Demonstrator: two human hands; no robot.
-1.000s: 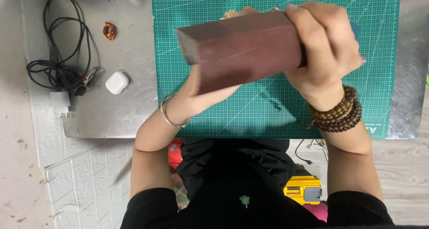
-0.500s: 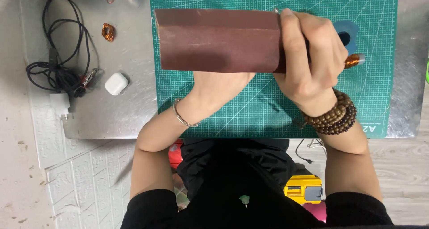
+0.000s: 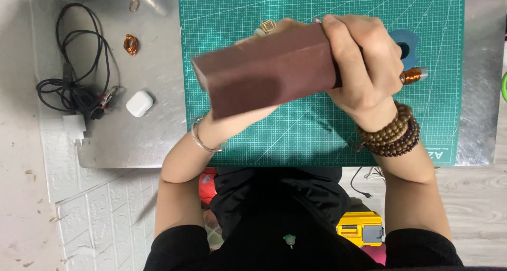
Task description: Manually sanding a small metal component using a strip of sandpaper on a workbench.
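Main risk: the dark maroon box (image 3: 266, 70) is long and is held above the green cutting mat (image 3: 317, 128), clear of the surface and tilted, left end lower. Only its right end is firmly gripped; the right hand (image 3: 364, 65) wraps its fingers (image 3: 343, 49) over the top edge there. The left hand (image 3: 237, 124) sits underneath, mostly hidden by the box, so I can't tell whether its fingers are curled or flat, only that it seems to support from below. If that support slips, the free left end likely swings down onto the mat. Second risk: small parts lie right under and beside it, namely a copper wire spool (image 3: 413, 75) just beside the right hand, a blue ring-shaped piece (image 3: 404, 43) behind it, and a small gold square piece (image 3: 267, 26) at the far edge; a drop or sweep could knock them. Box itself: rectangular, smooth matte faces, uniform reddish-brown, sharp edges, slightly motion-blurred, no visible lid seam from this side.
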